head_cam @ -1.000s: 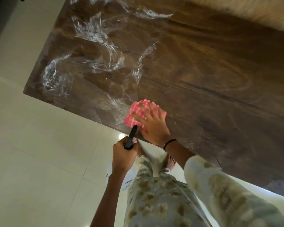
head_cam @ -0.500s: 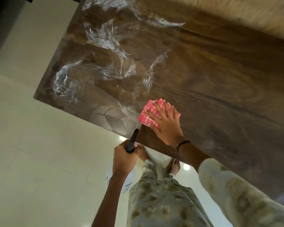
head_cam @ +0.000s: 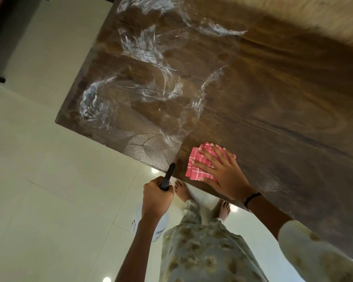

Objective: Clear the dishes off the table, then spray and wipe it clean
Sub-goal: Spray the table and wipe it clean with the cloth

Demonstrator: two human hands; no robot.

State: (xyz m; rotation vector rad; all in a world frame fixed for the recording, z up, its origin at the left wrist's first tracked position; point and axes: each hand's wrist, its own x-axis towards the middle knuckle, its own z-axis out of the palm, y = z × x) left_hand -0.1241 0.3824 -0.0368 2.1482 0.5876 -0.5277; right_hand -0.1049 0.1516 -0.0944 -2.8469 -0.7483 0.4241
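Mostly hidden, spray bottle (head_cam: 159,224) hangs from fisted left hand (head_cam: 155,197); flat right hand (head_cam: 225,176) presses cloth (head_cam: 198,163).

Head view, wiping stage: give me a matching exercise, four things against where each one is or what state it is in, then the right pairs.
Things:
1. pink cloth
2. spray bottle
3. white streaks
4. wristband

Places or states:
A. on the right wrist
B. held in the left hand, off the table's near edge
C. smeared over the table's left part
D. pressed flat under the right hand

Pairs: 1-D, 2-B, 3-C, 4-A
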